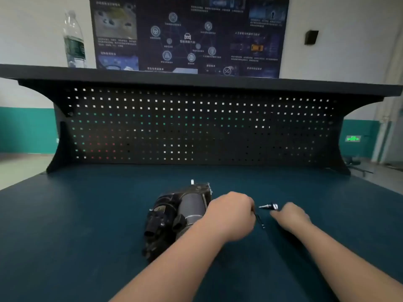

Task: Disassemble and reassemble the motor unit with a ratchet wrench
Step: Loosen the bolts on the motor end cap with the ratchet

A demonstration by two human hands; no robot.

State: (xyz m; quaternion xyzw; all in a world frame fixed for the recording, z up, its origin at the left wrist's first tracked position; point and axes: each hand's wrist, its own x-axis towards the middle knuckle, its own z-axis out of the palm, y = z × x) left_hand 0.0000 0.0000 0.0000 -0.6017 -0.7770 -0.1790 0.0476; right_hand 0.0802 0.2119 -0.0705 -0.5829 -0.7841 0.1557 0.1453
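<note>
Left hand: the left hand (232, 211) reaches in from the lower left over the bench, forearm bare, back of the hand up, fingers curled into a fist around a thin dark tool handle
Right hand: the right hand (291, 215) comes in from the lower right, lying low over the mat, fingers pointed toward the far left; whether they pinch anything I cannot tell, as the hand hides its own fingertips
Ratchet wrench: the ratchet wrench (260, 221) shows only as a short dark stub with a bright tip, poking out below the left fist, between the two hands
Socket piece: a small shiny metal piece (268, 206) lies on the mat just beyond the right hand's fingertips, near the left knuckles
Motor unit: the motor unit (174, 214) lies on its side just left of the left hand, grey cylinder uppermost, black connectors toward the viewer, a bright stud at its far end; the left wrist covers part of its right edge
Surroundings: dark blue bench mat (87, 214), black pegboard (196, 127) behind, a water bottle (74, 40) on the shelf above, a dark poster (187, 33) on the wall
</note>
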